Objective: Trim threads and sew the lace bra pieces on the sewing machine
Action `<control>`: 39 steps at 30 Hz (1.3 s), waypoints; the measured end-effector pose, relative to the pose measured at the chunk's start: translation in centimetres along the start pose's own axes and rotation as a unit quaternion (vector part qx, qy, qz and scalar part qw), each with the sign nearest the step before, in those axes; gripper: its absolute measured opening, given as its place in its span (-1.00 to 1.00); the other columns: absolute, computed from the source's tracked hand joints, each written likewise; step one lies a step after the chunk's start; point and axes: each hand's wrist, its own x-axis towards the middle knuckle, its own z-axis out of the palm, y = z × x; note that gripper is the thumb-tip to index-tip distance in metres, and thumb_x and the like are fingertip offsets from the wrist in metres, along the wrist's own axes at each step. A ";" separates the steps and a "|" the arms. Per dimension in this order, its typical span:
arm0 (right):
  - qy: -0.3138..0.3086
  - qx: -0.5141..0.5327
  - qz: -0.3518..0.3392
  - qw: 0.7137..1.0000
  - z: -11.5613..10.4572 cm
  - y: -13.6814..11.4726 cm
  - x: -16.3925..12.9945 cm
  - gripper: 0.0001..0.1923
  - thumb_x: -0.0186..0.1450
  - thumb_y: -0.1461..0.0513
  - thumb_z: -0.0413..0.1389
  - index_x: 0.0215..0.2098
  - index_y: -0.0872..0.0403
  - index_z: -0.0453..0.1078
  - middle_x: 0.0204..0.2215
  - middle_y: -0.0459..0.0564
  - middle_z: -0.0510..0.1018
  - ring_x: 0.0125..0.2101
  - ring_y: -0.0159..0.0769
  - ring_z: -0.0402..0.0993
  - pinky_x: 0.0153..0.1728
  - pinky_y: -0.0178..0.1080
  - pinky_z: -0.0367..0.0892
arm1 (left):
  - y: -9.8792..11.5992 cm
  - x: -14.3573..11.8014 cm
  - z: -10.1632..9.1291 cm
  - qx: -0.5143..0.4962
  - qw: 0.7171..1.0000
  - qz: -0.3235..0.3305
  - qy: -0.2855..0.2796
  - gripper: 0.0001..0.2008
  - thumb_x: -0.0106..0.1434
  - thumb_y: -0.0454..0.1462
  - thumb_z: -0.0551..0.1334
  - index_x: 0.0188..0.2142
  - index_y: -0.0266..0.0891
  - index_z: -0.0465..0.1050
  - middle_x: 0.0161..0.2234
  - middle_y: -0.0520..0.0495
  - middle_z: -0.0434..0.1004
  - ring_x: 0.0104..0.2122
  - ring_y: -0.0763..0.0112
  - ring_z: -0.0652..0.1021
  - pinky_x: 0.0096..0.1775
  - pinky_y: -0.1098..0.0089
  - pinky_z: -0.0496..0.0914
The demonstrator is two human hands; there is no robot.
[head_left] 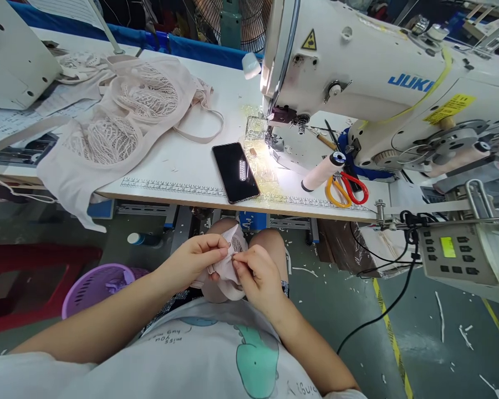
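Observation:
A pale pink bra (228, 288) with a lace part rests in my lap, below the table edge. My left hand (205, 256) pinches its fabric between thumb and forefinger. Close beside it, my right hand (258, 274) is closed on the same fabric, fingertips together near the lace. Whether a thread or other small piece is between the fingertips, I cannot make out. Another pale pink bra (143, 119) with lace cups lies on the left of the table, a strap hanging over the front edge.
A sewing machine (357, 72) stands at the right of the table (183, 172). Near its needle lie a black phone (235, 172), a thread cone (322, 173) and red-and-orange scissors (347, 189). A purple basket (95, 285) and red stool (37, 277) stand at left; a control box (457, 252) hangs right.

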 end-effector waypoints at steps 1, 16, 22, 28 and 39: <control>0.000 0.003 -0.002 1.000 0.0 0.0 0.0 -0.82 0.25 0.30 -0.06 -0.32 0.13 0.37 -0.49 0.00 0.35 -0.46 -0.40 0.30 -0.47 -0.33 0.27 | 0.0 0.0 0.0 -0.003 1.000 -0.004 0.000 -0.68 -0.06 -0.13 0.25 -0.53 -0.36 0.22 -0.65 0.08 0.30 -0.70 0.68 0.32 -0.65 0.66 0.21; 0.016 0.023 0.008 1.000 -0.6 -0.3 0.1 -0.85 0.23 0.33 -0.04 -0.34 0.11 0.37 -0.50 -0.03 0.36 -0.44 -0.40 0.29 -0.46 -0.35 0.25 | 0.7 0.4 0.3 -0.049 0.997 -0.038 -0.041 -0.68 -0.08 -0.14 0.28 -0.54 -0.39 0.27 -0.66 0.00 0.37 -0.72 0.59 0.37 -0.70 0.64 0.27; 0.009 0.026 0.013 1.000 -0.7 -0.3 0.1 -0.84 0.23 0.31 -0.05 -0.34 0.11 0.37 -0.49 -0.02 0.37 -0.44 -0.40 0.30 -0.48 -0.35 0.25 | 0.8 0.5 0.3 -0.049 0.997 -0.044 -0.049 -0.69 -0.10 -0.16 0.29 -0.56 -0.39 0.27 -0.65 0.00 0.39 -0.72 0.57 0.39 -0.70 0.64 0.28; 0.013 0.023 0.001 1.000 -0.7 -0.2 0.1 -0.83 0.24 0.31 -0.05 -0.33 0.11 0.38 -0.49 -0.02 0.33 -0.46 -0.41 0.30 -0.48 -0.35 0.26 | 0.8 0.5 0.4 -0.066 0.996 -0.050 -0.044 -0.69 -0.11 -0.16 0.29 -0.55 -0.37 0.27 -0.66 0.00 0.39 -0.73 0.57 0.38 -0.71 0.62 0.27; 0.013 0.041 -0.007 0.999 -0.8 -0.1 0.0 -0.82 0.22 0.35 -0.03 -0.29 0.14 0.40 -0.50 -0.03 0.31 -0.46 -0.43 0.29 -0.49 -0.38 0.25 | 0.6 0.6 0.3 -0.086 0.994 -0.047 -0.041 -0.66 -0.14 -0.14 0.32 -0.56 -0.39 0.28 -0.65 0.00 0.37 -0.67 0.57 0.40 -0.68 0.61 0.31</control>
